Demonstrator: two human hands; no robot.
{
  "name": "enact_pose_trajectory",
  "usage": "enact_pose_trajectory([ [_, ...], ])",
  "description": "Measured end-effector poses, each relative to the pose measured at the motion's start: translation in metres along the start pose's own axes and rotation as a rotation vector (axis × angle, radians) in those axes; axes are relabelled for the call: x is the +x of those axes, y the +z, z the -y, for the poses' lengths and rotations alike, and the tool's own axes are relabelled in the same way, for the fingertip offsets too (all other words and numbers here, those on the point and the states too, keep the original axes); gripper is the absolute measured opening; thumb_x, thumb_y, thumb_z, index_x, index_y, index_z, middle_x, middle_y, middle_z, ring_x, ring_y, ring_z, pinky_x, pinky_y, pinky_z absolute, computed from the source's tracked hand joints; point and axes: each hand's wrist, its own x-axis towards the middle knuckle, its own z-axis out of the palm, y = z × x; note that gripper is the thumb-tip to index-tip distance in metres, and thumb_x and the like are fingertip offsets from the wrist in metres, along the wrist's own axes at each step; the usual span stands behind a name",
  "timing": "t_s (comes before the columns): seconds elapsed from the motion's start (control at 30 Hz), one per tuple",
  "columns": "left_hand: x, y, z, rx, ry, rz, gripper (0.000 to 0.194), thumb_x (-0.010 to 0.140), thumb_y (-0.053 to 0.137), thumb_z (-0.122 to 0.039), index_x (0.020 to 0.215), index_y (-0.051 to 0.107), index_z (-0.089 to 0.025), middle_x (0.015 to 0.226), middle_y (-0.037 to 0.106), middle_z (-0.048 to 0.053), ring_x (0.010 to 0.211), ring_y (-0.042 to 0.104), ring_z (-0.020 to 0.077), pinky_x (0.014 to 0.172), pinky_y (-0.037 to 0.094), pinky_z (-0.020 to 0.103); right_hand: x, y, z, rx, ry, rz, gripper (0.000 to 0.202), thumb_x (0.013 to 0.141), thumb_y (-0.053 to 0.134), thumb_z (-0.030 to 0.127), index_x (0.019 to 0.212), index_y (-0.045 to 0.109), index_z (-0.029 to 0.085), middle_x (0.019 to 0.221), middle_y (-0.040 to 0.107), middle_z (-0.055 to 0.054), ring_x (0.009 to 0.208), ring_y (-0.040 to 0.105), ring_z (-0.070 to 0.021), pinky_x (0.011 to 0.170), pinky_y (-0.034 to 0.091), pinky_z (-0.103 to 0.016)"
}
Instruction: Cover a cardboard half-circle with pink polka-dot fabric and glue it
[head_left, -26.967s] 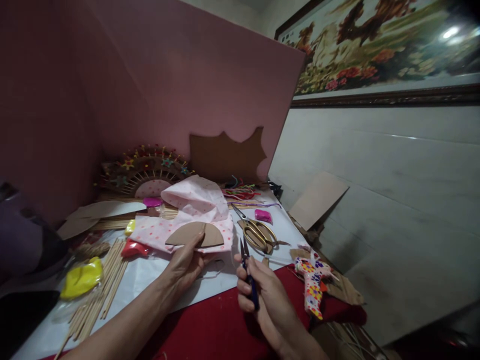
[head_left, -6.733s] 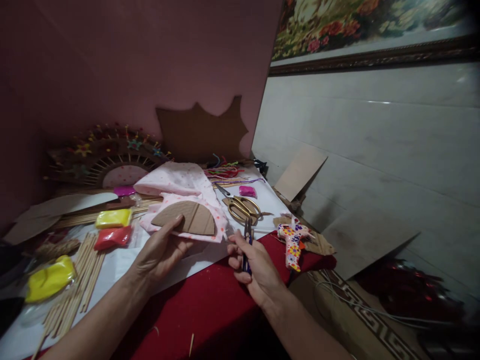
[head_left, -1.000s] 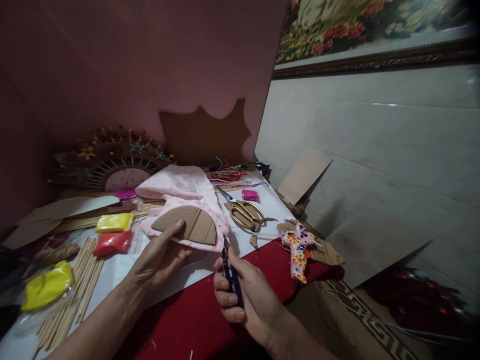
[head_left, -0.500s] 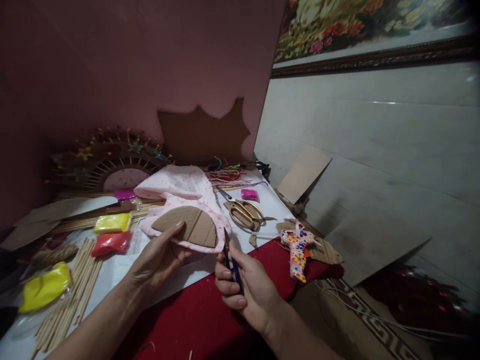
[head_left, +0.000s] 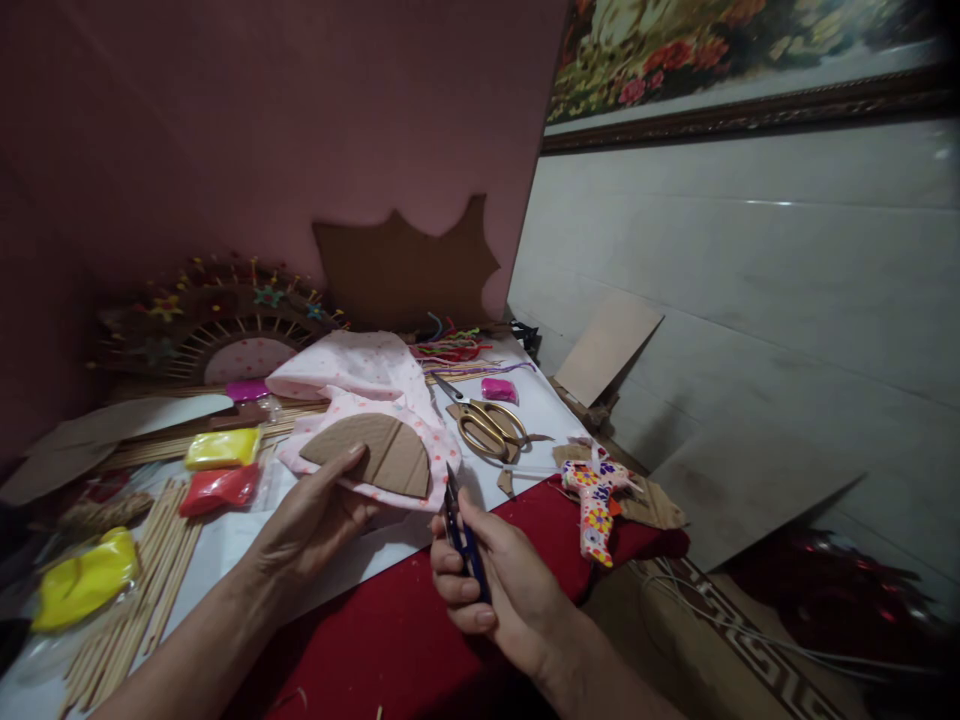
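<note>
My left hand [head_left: 311, 520] pinches a half-round cardboard piece [head_left: 375, 455] together with the dotted pink fabric [head_left: 352, 365] beneath it, thumb on top of the cardboard. Dark blue snips [head_left: 465, 545] are gripped in my right hand [head_left: 499, 580], their blades pointing up beside the fabric's right edge. A narrow space separates the blades from the cardboard. The rest of the fabric spreads behind the cardboard on the white-covered table.
Gold-handled scissors [head_left: 487, 425] and a pink packet [head_left: 499, 390] lie behind my right hand. Yellow [head_left: 223, 448] and red packets [head_left: 219, 490] and wooden sticks [head_left: 154, 570] are at left. A flowered fabric figure [head_left: 598, 505] sits on the red cloth [head_left: 390, 640] at right.
The snips' blades have come closer together and shifted slightly left and down. My left hand, with the cardboard and fabric, has moved very slightly left.
</note>
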Motion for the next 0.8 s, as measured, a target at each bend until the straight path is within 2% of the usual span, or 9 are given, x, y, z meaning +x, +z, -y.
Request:
enact_pose_trajectory([
  [0.13, 0.000, 0.000, 0.000, 0.047, -0.017, 0.018, 0.031, 0.081, 0.051, -0.001, 0.109, 0.062, -0.010, 0.101, 0.070, 0.015, 0.081, 0.069, 0.0255, 0.065, 0.061, 0.041, 0.001, 0.001, 0.005, 0.008, 0.033, 0.007, 0.039, 0.092, 0.039, 0.051, 0.084, 0.051, 0.014, 0.057, 0.039, 0.006, 0.037, 0.028, -0.0014, 0.033, 0.010, -0.013],
  [0.3, -0.002, -0.002, -0.001, 0.101, -0.034, 0.046, 0.028, 0.082, 0.052, -0.004, 0.108, 0.062, -0.009, 0.104, 0.069, 0.018, 0.083, 0.069, 0.0269, 0.070, 0.060, 0.045, 0.003, -0.001, 0.003, -0.001, -0.004, 0.009, 0.036, 0.089, 0.047, 0.051, 0.082, 0.049, 0.015, 0.057, 0.038, 0.007, 0.037, 0.026, -0.0010, 0.033, 0.009, -0.012],
  [0.5, -0.002, -0.004, -0.001, 0.127, -0.046, 0.039, 0.028, 0.081, 0.054, -0.005, 0.107, 0.063, -0.011, 0.102, 0.070, 0.016, 0.082, 0.070, 0.0277, 0.069, 0.060, 0.046, 0.005, -0.002, -0.006, -0.079, -0.126, -0.084, 0.039, 0.081, 0.057, 0.055, 0.081, 0.047, 0.017, 0.054, 0.036, 0.009, 0.037, 0.022, -0.0007, 0.033, 0.006, -0.012],
  [0.8, -0.005, 0.002, -0.003, 0.098, -0.056, 0.011, 0.030, 0.080, 0.054, -0.005, 0.108, 0.063, -0.010, 0.103, 0.069, 0.017, 0.082, 0.070, 0.0277, 0.071, 0.059, 0.044, -0.003, -0.007, 0.001, -0.032, 0.033, 0.006, 0.038, 0.085, 0.051, 0.054, 0.086, 0.050, 0.016, 0.059, 0.039, 0.007, 0.039, 0.027, -0.0013, 0.034, 0.009, -0.014],
])
